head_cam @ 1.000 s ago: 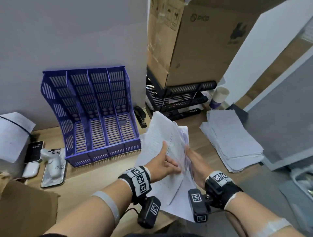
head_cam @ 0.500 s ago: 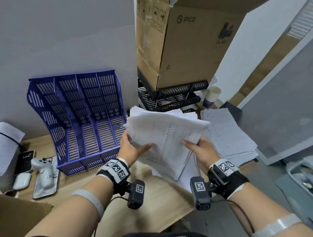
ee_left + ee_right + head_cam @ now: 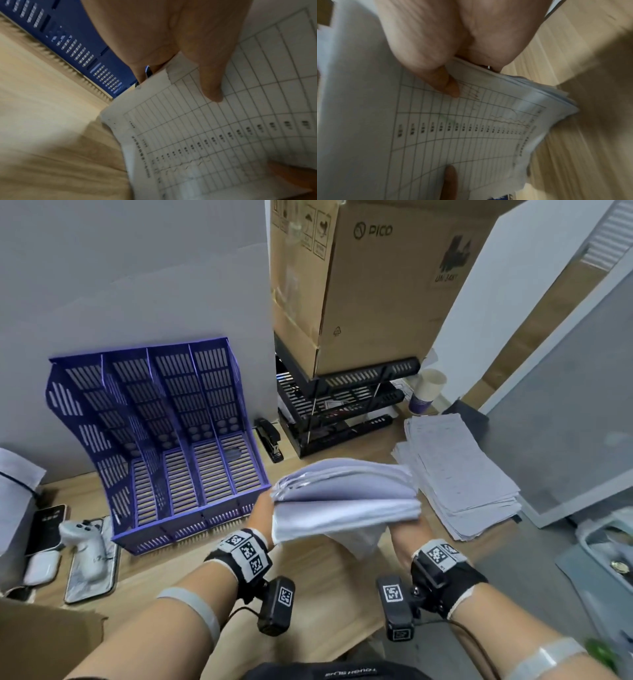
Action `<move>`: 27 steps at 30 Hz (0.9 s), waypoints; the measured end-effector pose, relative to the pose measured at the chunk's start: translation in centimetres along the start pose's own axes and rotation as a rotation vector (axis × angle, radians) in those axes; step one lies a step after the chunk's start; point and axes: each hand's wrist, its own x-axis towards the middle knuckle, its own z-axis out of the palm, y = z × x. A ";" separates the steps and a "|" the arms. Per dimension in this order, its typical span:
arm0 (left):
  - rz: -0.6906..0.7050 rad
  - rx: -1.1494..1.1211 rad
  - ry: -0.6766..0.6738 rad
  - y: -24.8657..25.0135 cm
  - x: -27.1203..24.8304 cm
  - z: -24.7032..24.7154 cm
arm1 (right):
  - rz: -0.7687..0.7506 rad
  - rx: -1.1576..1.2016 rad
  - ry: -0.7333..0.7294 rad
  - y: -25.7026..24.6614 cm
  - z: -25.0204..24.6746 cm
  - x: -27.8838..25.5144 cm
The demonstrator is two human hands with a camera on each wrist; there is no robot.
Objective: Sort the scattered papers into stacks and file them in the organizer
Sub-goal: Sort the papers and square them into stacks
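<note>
Both hands hold a thick stack of printed papers (image 3: 346,494) level above the wooden desk (image 3: 318,594), its edge facing me. My left hand (image 3: 261,510) grips the stack's left end, and my right hand (image 3: 404,537) grips its right end. In the left wrist view my thumb (image 3: 211,86) presses on the gridded top sheet (image 3: 223,135). The right wrist view shows the other thumb (image 3: 448,83) on the same table sheet (image 3: 453,128). The blue four-slot organizer (image 3: 164,433) stands empty just left of the stack, against the wall. A second paper pile (image 3: 455,470) lies on the desk to the right.
A black tray rack (image 3: 342,405) carries a cardboard box (image 3: 376,285) behind the stack. A black stapler (image 3: 270,440) lies between rack and organizer, and a paper cup (image 3: 426,392) stands at the back right. Phones and a white controller (image 3: 85,542) lie at the left.
The stack has turned from upright and facing me to lying level. My hands have shifted to its left and right ends, and it sits lower, nearer the desk.
</note>
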 end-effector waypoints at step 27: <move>-0.169 -0.011 -0.367 1.7 6.4 20.8 | 0.149 -0.824 0.059 -0.9 -19.2 9.6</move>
